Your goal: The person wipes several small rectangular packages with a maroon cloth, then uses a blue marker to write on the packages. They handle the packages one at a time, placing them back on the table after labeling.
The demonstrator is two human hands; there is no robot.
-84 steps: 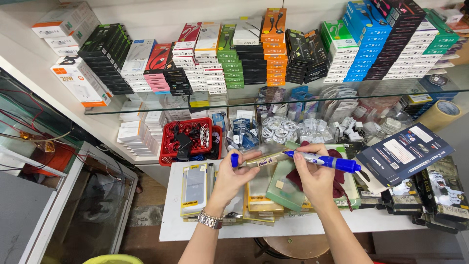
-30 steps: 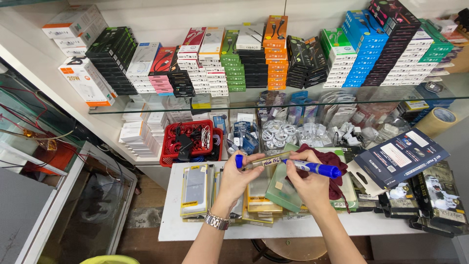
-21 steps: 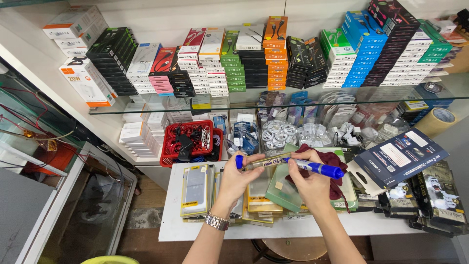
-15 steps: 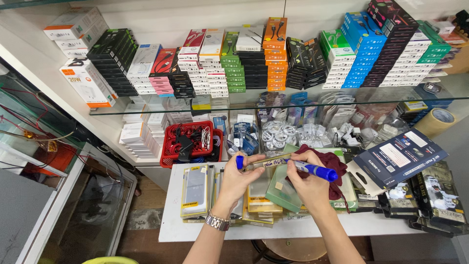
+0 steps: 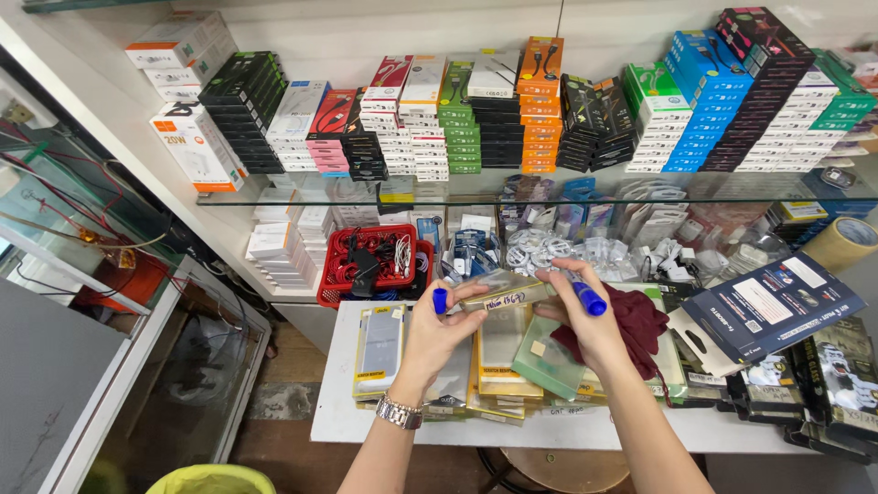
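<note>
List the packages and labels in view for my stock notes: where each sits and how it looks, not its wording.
Clear flat pack with a handwritten strip: between left hand and right hand, which has a blue marker.
Dark blue flat box: right, tilted, white label panels.
Orange boxes: shelf middle, one stack.
Blue boxes: shelf right, stacked.
White and orange box: shelf left, leaning.
Yellow-edged flat packs: table, under the hands.

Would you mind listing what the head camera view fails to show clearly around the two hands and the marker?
- Marker tip: hidden behind the right hand and the clear packet.
- Writing on the clear packet: too small to make out.
- Blue cap: partly covered by the left hand fingers.
- Packages on the white table: partly hidden under both hands.
- Yellow-green bin: cut off by the bottom edge.
</note>
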